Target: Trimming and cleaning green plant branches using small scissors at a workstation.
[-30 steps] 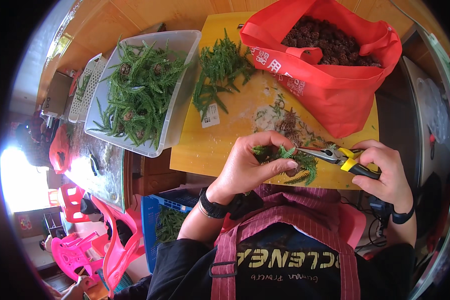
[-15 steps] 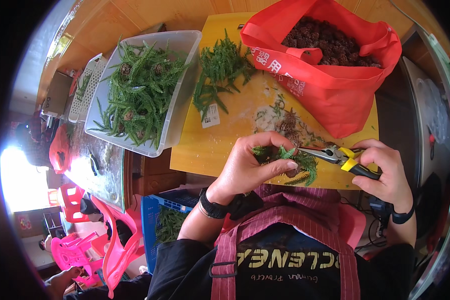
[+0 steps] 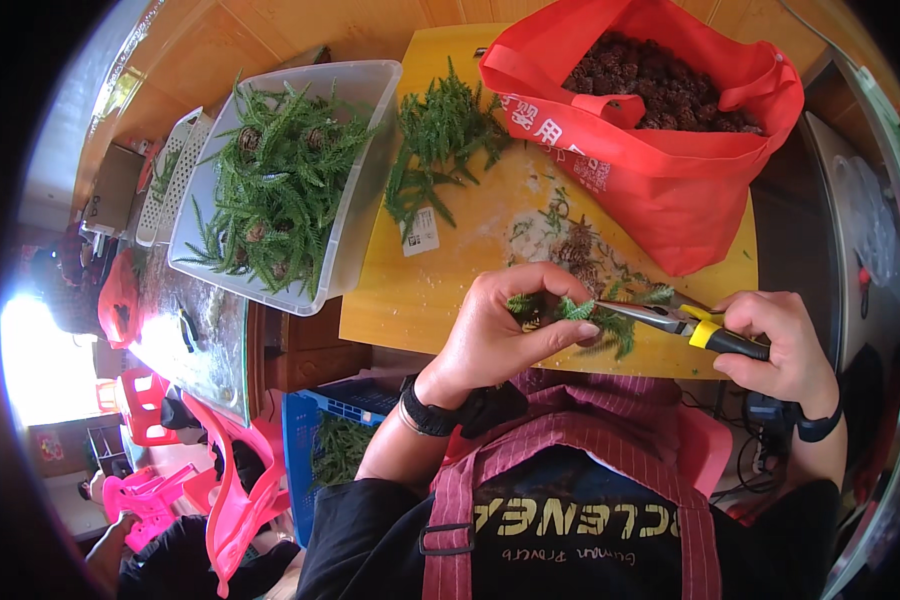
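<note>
My left hand (image 3: 510,325) is closed, with thumb and fingers pinching a green artificial fir sprig (image 3: 576,309) low over the near side of the yellow table. In my right hand (image 3: 782,345) are long-nose pliers (image 3: 715,332) with yellow and black handles. Their metal jaws reach left to the sprig beside my left thumb; whether they grip it is too small to tell. Just beyond my hands lies a brown pine cone (image 3: 575,250) among loose green bits and whitish crumbs. Part of the sprig is hidden by my left fingers.
A red bag (image 3: 660,185) full of pine cones stands at the far right of the table (image 3: 395,300). Loose fir sprigs (image 3: 445,125) lie left of it, near a white label (image 3: 422,232). A clear tub (image 3: 365,200) holds sprigs with cones. Someone's arm (image 3: 110,545) shows at lower left.
My right hand and the pliers have shifted slightly right. My left hand stays in place, while the sprig's right-hand tips have swung. At lower left, the other person has moved further into view.
</note>
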{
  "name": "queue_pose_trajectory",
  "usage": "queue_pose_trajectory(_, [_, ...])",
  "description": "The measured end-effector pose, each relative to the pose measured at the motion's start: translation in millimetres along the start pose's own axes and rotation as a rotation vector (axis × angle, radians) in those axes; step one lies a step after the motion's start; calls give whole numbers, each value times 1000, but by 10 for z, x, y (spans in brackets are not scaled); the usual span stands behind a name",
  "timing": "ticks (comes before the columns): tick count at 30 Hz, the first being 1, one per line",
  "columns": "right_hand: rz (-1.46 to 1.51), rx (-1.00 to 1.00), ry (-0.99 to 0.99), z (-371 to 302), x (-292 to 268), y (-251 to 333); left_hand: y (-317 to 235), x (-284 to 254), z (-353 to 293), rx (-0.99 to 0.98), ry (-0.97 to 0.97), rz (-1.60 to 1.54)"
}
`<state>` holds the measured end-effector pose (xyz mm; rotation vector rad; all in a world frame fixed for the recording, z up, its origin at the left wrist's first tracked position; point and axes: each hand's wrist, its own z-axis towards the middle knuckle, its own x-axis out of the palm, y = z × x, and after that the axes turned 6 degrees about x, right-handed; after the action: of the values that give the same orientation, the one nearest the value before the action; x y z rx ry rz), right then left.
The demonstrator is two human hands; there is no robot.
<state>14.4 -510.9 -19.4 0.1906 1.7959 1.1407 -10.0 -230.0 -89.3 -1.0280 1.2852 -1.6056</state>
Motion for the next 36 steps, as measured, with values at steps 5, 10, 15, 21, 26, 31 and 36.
queue_pose_trajectory(5, [29, 40, 74, 27, -61, 51, 2, -23, 66, 219, 7, 215])
queue_pose_trajectory(10, [107, 49, 203, 32, -122, 17, -10, -79, 126, 508, 28, 388])
queue_pose_trajectory(15, [281, 71, 326, 58, -183, 29, -47, -53, 142, 609, 34, 430])
queue_pose_trajectory(21, [724, 448, 590, 78, -232, -9, -86, -27, 118, 707, 46, 473])
queue_pose_trajectory(26, [1217, 572, 949, 46, -177, -192, -207, 68, 114, 742, 124, 369])
queue_pose_trajectory(31, [1233, 485, 945, -6, -63, -112, -176, -49, 130, 671, 78, 320])
queue_pose_trajectory(36, [1148, 323, 925, -2, -17, -61, -155, -36, 113, 588, 131, 91])
